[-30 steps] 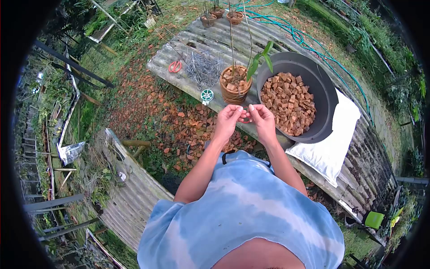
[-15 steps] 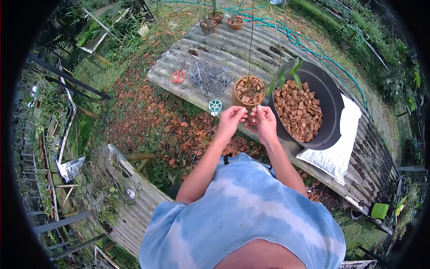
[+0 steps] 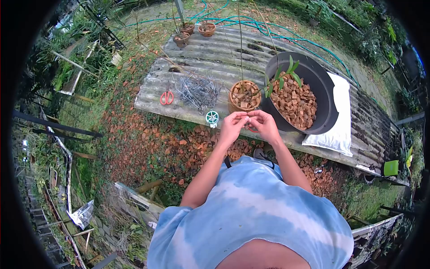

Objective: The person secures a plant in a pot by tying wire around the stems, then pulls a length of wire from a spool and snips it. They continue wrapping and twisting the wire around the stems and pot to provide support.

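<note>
My left hand (image 3: pixel 234 127) and my right hand (image 3: pixel 264 125) meet in front of a clay pot (image 3: pixel 237 107), fingertips pinched together. Whatever lies between the fingers is too small to make out. The pot holds brown chunks (image 3: pixel 245 97) and a tall thin stem (image 3: pixel 241 58). Below my right hand shows a bit of red handle (image 3: pixel 253 130), mostly hidden. A green and white spool of tie wire (image 3: pixel 212 118) lies at the table edge, left of my hands. Beyond it are a heap of wire pieces (image 3: pixel 198 92) and red-handled scissors (image 3: pixel 166 97).
A black tub (image 3: pixel 326 107) of brown cubes (image 3: pixel 294 105) stands right of the pot, with a white sack (image 3: pixel 342 114) beside it. Small clay pots (image 3: pixel 181 40) sit at the back of the corrugated table (image 3: pixel 154 85). A green hose (image 3: pixel 309 40) runs behind; leaves (image 3: pixel 148 134) cover the ground.
The view has shifted, so the table things appear further left and slightly higher or lower. My hands have drawn closer together, fingertips now touching, a little further from the pot's rim.
</note>
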The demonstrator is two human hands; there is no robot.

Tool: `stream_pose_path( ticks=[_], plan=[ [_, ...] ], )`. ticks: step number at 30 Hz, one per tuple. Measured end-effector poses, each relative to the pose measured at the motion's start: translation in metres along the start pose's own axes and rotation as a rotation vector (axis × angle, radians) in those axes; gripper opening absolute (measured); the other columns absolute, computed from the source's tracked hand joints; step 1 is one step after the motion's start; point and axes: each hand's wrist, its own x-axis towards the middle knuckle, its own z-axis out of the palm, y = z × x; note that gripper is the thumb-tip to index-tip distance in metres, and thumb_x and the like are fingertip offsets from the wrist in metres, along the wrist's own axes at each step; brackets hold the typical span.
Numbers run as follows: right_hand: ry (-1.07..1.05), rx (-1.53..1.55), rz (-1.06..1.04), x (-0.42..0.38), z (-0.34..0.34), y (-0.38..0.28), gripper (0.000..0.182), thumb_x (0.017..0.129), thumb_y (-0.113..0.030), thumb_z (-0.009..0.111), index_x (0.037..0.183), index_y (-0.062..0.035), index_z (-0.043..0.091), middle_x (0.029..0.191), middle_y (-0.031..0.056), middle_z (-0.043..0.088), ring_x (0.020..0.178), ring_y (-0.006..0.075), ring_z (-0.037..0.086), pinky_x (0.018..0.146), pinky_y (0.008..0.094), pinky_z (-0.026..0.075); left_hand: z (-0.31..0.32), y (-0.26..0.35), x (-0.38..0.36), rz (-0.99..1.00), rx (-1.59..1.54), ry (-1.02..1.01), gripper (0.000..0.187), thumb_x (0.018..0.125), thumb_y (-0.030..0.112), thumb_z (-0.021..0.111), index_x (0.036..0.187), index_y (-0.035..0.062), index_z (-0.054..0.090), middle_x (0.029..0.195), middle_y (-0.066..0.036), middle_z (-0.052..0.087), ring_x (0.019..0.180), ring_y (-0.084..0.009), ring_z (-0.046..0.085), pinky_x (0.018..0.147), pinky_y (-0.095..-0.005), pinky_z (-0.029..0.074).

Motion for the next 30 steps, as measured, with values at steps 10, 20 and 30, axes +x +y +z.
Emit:
stream_pose_path(
  ticks=[10,20,30],
  plan=[
    [-0.101,-0.297,-0.011,0.015,-0.019,-0.011,0.015,0.097,-0.010,0.074,0.105,0.0029,0.071,0.084,0.0086,0.076,0.069,0.0102,0.069,0.057,0.0279,0.056,0.007,-0.004,0.014,-0.163,0.002,0.054,0.022,0.103,0.021,0.069,0.108,0.0003,0.074,0.096,-0.004,0.075,0.082,-0.0077,0.067,0.077,-0.0229,0.056],
    [-0.194,-0.202,-0.006,0.029,-0.042,-0.002,0.018,0.096,-0.010,0.076,0.105,0.0040,0.072,0.088,0.0086,0.076,0.076,0.0118,0.072,0.068,0.0286,0.060,0.023,-0.021,0.020,-0.156,-0.030,0.146,0.026,0.104,0.024,0.068,0.108,-0.0017,0.074,0.097,-0.005,0.075,0.084,-0.0090,0.068,0.078,-0.0234,0.056],
    [-0.225,-0.372,-0.050,0.036,-0.049,-0.007,0.017,0.090,-0.005,0.080,0.100,0.0034,0.071,0.089,0.0078,0.077,0.080,0.0114,0.073,0.071,0.0278,0.059,0.019,-0.020,0.029,-0.255,-0.054,0.104,0.023,0.099,0.017,0.073,0.113,-0.0014,0.073,0.099,-0.007,0.075,0.087,-0.0111,0.071,0.078,-0.0232,0.058]
  ],
)
